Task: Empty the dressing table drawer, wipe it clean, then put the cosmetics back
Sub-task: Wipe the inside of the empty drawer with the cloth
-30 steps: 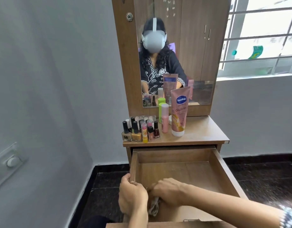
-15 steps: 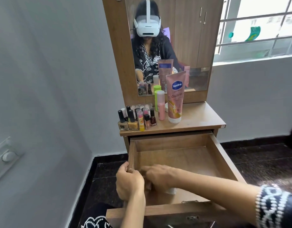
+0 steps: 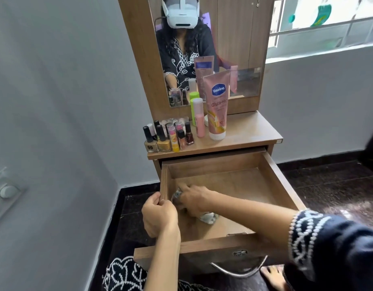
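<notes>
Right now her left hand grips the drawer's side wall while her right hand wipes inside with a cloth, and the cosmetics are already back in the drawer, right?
Not quite. In the head view the cosmetics stand on the tabletop, not in the drawer. The rest holds: left hand on the wall, right hand on the cloth.

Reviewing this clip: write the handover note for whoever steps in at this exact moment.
Left hand grips the drawer's left wall, steadying it.
Right hand presses a cloth onto the drawer floor, near-left corner.
Cosmetics are all on the tabletop: nail polishes, Vaseline tube, pink bottle.
Done: drawer emptied.
Left: finish wiping, then return the cosmetics.
</notes>
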Demonstrator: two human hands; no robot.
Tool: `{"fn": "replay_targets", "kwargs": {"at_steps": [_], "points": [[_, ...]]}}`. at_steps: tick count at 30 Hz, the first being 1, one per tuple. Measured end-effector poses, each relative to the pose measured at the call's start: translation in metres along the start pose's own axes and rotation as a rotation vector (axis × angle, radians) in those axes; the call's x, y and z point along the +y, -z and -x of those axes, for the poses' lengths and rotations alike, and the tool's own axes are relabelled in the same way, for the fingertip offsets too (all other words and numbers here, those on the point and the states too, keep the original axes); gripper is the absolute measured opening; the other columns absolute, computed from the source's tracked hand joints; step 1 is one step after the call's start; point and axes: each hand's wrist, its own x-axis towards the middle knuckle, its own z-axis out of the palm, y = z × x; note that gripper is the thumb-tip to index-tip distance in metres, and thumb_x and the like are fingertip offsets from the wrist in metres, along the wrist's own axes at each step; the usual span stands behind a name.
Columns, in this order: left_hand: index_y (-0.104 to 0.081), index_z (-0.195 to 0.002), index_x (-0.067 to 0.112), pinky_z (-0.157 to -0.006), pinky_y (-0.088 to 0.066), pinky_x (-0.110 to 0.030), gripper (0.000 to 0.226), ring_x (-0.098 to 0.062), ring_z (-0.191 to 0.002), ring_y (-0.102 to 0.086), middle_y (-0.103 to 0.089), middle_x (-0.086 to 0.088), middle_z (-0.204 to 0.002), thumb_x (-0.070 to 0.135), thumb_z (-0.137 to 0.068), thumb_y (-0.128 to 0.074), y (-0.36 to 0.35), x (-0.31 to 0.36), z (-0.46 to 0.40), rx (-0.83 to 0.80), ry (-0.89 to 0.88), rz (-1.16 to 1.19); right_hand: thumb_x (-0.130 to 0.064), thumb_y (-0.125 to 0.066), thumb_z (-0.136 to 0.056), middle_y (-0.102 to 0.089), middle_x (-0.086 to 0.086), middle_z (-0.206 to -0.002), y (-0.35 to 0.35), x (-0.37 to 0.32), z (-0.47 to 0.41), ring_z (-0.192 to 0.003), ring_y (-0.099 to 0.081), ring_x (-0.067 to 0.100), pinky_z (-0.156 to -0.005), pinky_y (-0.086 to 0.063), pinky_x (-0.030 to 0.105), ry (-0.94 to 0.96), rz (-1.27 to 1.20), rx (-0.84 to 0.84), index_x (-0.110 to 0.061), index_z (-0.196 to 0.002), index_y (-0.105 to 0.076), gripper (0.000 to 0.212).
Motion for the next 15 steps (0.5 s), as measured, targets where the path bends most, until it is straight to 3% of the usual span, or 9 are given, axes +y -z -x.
{"fn": "replay_targets", "kwargs": {"at_steps": [3,6,8,11,15], "points": [[-0.066,-0.113,0.021,-0.089,-0.047,-0.036,0.032,-0.022,-0.106,-0.062,-0.067,0.003,-0.116,0.007,-0.089,-0.051,0.001,-0.002,0.001,-0.004,-0.002,-0.005,-0.005,-0.055,-0.087,-0.021,0.008,-0.142,-0.015,0.008,0.025,-0.111,-0.045,0.029,-0.085,-0.051,0.040,0.154,0.093,-0.117,-0.013,-0.135,-0.049,0.049],[-0.067,-0.111,0.021,-0.091,-0.049,-0.038,0.031,-0.022,-0.104,-0.063,-0.068,0.003,-0.115,0.007,-0.089,-0.051,0.000,-0.002,0.001,-0.010,0.001,0.004,-0.009,-0.057,-0.087,-0.025,0.008,-0.139,-0.010,0.022,0.021,-0.100,-0.048,0.024,-0.074,-0.049,0.033,0.105,0.115,-0.147,-0.020,-0.140,-0.042,0.056],[-0.067,-0.110,0.022,-0.092,-0.049,-0.041,0.031,-0.023,-0.103,-0.063,-0.068,0.004,-0.114,0.007,-0.088,-0.051,0.000,-0.002,0.001,-0.009,0.011,0.007,-0.010,-0.053,-0.091,-0.016,0.011,-0.150,-0.002,0.029,0.005,-0.115,-0.047,0.030,-0.082,-0.049,0.037,-0.007,0.078,-0.091,-0.021,-0.147,-0.032,0.061],[-0.067,-0.109,0.022,-0.092,-0.049,-0.043,0.031,-0.023,-0.101,-0.063,-0.069,0.004,-0.113,0.006,-0.088,-0.051,0.000,-0.001,0.001,-0.006,0.006,0.011,-0.009,-0.045,-0.094,0.005,0.011,-0.158,0.004,0.024,-0.020,-0.138,-0.028,0.040,-0.103,-0.041,0.046,-0.158,-0.042,-0.055,-0.029,-0.150,-0.020,0.065],[-0.067,-0.109,0.022,-0.092,-0.049,-0.042,0.030,-0.023,-0.102,-0.063,-0.068,0.004,-0.113,0.007,-0.088,-0.051,-0.001,0.001,0.002,-0.001,0.007,0.011,-0.013,-0.051,-0.092,-0.007,0.011,-0.155,-0.005,0.005,-0.026,-0.133,-0.030,0.037,-0.100,-0.043,0.046,-0.149,0.011,-0.074,-0.024,-0.147,-0.028,0.060]]}}
